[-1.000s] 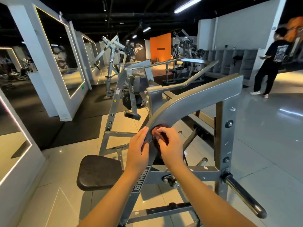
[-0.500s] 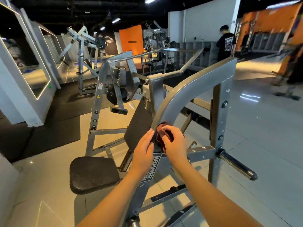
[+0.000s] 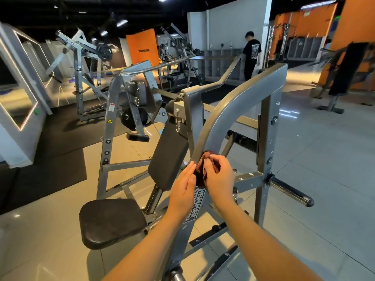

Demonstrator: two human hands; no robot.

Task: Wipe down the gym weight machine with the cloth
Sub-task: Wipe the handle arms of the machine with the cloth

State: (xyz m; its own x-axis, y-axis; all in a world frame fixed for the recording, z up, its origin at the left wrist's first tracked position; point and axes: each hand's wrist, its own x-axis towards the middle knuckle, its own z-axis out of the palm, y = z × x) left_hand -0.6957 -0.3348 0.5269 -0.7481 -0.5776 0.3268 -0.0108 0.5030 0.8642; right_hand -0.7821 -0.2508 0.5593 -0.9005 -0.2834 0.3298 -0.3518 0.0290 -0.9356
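A grey weight machine (image 3: 239, 98) stands in front of me, with a curved frame beam rising to the upper right. A dark red cloth (image 3: 203, 169) is bunched against the lower part of that beam. My right hand (image 3: 220, 177) grips the cloth and presses it onto the beam. My left hand (image 3: 183, 189) lies against the left side of the same beam, fingers straight, its fingertips touching the cloth's edge. Part of the cloth is hidden under my right hand.
The machine's black seat (image 3: 110, 220) and back pad (image 3: 168, 157) are to the left below. A weight peg (image 3: 292, 191) sticks out at right. Other grey machines (image 3: 85, 74) stand at the back left. A person in black (image 3: 251, 55) stands far behind. Tiled floor lies right.
My view has swung right and the machine's back pad has come into sight. Both hands stay on the curved beam with the cloth. The person in black has turned and moved.
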